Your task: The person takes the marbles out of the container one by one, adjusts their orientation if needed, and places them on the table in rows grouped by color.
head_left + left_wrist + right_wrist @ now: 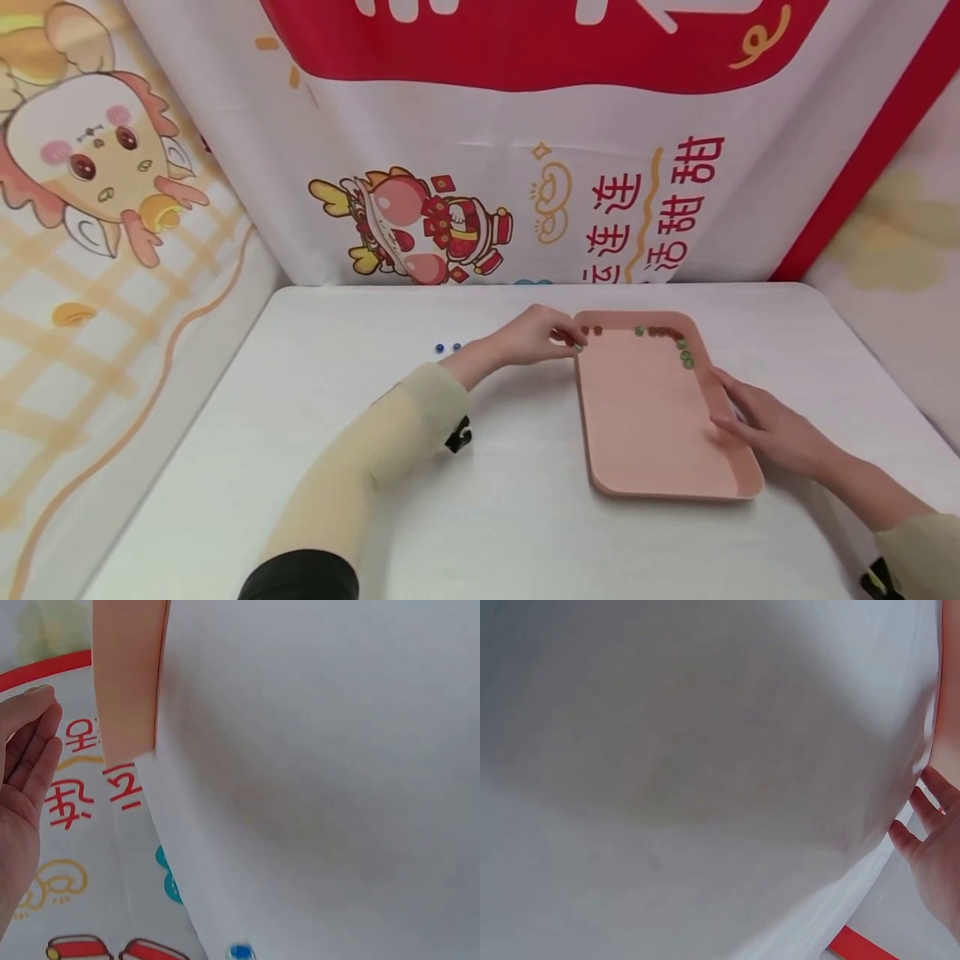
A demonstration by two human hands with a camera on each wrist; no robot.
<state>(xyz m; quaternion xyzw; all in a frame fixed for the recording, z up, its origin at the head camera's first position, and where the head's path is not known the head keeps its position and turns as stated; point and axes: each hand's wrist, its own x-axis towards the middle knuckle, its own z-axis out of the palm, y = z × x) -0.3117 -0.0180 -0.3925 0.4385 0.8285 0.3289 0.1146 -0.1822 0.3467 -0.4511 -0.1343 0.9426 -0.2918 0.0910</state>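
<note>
A shallow pink tray (652,417) lies on the white table. My left hand (534,336) is at its far left corner, thumb and fingertips pinching a small greenish bead (577,347) by the rim. The left wrist view shows this hand (26,757) with its thumb and fingertips together beside the tray wall (129,675). My right hand (776,429) grips the tray's right wall, thumb over the rim and fingers along the outside. Inside the tray, brown beads (662,332) sit along the far wall, and green beads (687,358) line the far right side.
Two blue beads (439,348) lie on the table (510,500) left of the tray, close to my left forearm. A printed cloth (480,125) hangs behind the table's far edge, with more patterned cloth (90,333) along the left side.
</note>
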